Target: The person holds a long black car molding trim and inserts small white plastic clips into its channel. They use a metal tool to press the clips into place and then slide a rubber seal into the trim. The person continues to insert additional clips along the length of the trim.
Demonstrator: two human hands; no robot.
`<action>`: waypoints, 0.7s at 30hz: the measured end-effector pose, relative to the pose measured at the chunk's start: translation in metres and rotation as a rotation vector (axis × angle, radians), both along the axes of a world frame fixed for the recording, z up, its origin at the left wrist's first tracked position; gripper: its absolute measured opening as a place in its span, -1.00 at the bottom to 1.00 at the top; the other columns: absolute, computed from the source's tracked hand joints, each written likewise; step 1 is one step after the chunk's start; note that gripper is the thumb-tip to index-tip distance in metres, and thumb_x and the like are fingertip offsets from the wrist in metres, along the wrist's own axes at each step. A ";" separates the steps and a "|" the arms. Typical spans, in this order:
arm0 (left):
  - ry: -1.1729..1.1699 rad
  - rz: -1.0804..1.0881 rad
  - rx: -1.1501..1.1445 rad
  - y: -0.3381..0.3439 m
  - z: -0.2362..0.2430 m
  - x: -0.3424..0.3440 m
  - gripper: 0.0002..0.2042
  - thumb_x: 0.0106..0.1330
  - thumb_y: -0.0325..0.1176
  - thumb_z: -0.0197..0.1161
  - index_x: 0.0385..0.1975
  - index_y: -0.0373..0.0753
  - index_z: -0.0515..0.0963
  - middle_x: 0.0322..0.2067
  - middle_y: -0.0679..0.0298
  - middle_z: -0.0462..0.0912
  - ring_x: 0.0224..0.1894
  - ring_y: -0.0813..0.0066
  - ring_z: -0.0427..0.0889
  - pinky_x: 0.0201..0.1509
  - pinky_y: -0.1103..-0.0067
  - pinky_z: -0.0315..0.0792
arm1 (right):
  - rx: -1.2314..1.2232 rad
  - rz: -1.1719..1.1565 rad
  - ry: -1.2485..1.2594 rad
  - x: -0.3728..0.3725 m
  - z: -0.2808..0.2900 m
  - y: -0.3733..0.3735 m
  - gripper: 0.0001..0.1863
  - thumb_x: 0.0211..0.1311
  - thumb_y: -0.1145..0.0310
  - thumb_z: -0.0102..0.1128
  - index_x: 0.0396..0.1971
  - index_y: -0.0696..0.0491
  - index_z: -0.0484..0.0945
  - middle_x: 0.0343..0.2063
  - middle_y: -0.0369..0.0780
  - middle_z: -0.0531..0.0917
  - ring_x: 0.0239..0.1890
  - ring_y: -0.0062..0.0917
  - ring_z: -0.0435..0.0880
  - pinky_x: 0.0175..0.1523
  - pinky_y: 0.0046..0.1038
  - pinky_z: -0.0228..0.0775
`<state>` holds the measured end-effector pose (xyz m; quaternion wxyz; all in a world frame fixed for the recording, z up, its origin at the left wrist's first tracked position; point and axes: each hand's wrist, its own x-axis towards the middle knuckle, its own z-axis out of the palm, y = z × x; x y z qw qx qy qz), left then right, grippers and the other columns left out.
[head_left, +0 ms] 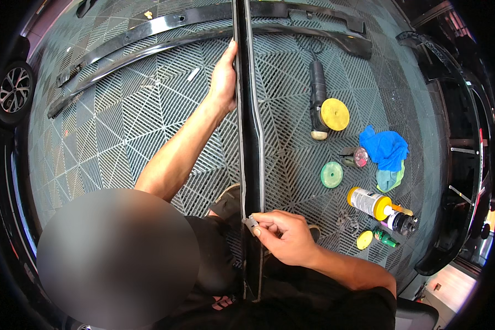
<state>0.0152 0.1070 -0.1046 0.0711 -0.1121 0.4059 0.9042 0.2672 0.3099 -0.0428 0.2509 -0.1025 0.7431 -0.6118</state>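
A long black trim strip (249, 137) with pale edges runs from the top of the view down to my lap. My left hand (224, 82) grips its left edge in the upper part, fingers partly hidden behind it. Low on the strip, my right hand (285, 234) pinches a small flat grey metal piece (252, 223) between thumb and fingers, held against the strip's left side. Whether that piece is loose or fixed to the strip I cannot tell. My shoes show partly beneath the strip.
Two curved black trim pieces (165, 25) lie across the far floor. On the right are a polisher (318, 91) with yellow pad, a green pad (331, 175), blue cloth (384, 148), bottles (369, 202) and a small yellow pad (364, 240). Cars flank both sides; a blurred patch covers the lower left.
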 end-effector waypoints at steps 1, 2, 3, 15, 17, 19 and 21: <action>0.006 -0.007 0.005 -0.001 0.000 -0.001 -0.63 0.48 0.09 0.01 -0.33 -0.07 0.55 -0.64 0.47 0.50 -0.72 0.66 0.44 -0.72 0.67 0.36 | 0.005 0.021 -0.017 0.000 0.002 0.002 -0.75 0.22 0.57 0.25 -0.08 0.18 0.63 -0.44 -0.26 0.63 -0.53 -0.73 0.57 -0.42 -0.65 0.41; 0.012 -0.015 0.010 -0.001 0.000 -0.001 -0.63 0.48 0.09 0.01 -0.33 -0.07 0.55 -0.63 0.48 0.50 -0.72 0.66 0.44 -0.71 0.67 0.37 | 0.010 0.041 -0.033 -0.001 0.005 0.005 -0.75 0.23 0.57 0.25 -0.08 0.18 0.63 -0.42 -0.27 0.64 -0.51 -0.74 0.59 -0.38 -0.66 0.43; 0.011 -0.016 0.008 0.000 0.000 -0.001 -0.63 0.48 0.10 0.01 -0.33 -0.06 0.55 -0.63 0.48 0.50 -0.72 0.66 0.44 -0.71 0.66 0.37 | 0.015 0.061 -0.050 -0.001 0.007 0.009 -0.75 0.24 0.57 0.24 -0.08 0.17 0.63 -0.40 -0.27 0.65 -0.48 -0.75 0.60 -0.35 -0.66 0.44; 0.056 -0.033 0.008 0.028 0.027 -0.010 -0.50 0.45 0.16 -0.04 -0.42 -0.18 0.54 -0.69 0.35 0.51 -0.77 0.51 0.48 -0.72 0.58 0.49 | -0.474 -0.595 -0.274 -0.188 -0.031 0.032 -0.83 0.46 0.35 0.02 -0.11 0.12 0.38 -0.28 -0.19 0.58 -0.29 -0.36 0.69 -0.18 -0.32 0.62; 0.159 -0.004 -0.067 0.026 0.026 -0.009 -0.64 0.45 0.06 0.03 -0.17 -0.14 0.49 -0.63 0.34 0.53 -0.71 0.50 0.55 -0.68 0.57 0.52 | -0.581 -0.678 -0.400 -0.211 -0.029 0.005 -0.78 0.48 0.24 -0.05 -0.09 0.07 0.37 -0.14 -0.10 0.59 -0.13 -0.21 0.64 0.00 -0.14 0.54; 0.237 -0.034 -0.104 0.030 0.027 -0.008 -0.59 0.46 -0.14 0.10 0.25 -0.06 0.33 -0.47 0.41 0.52 -0.57 0.62 0.54 -0.55 0.65 0.51 | -0.743 -0.656 -0.513 -0.229 -0.041 -0.013 -0.72 0.47 0.16 -0.05 -0.09 0.06 0.42 -0.03 -0.08 0.58 0.01 -0.18 0.56 0.14 -0.10 0.44; 0.221 -0.081 -0.110 0.031 0.031 -0.004 -0.51 0.47 -0.22 0.08 0.38 -0.03 0.24 -0.38 0.45 0.51 -0.53 0.68 0.50 -0.44 0.70 0.48 | -0.899 -0.568 -0.579 -0.240 -0.053 -0.025 -0.71 0.46 0.14 -0.05 -0.04 -0.01 0.49 0.08 -0.11 0.56 0.06 -0.18 0.50 0.18 -0.14 0.38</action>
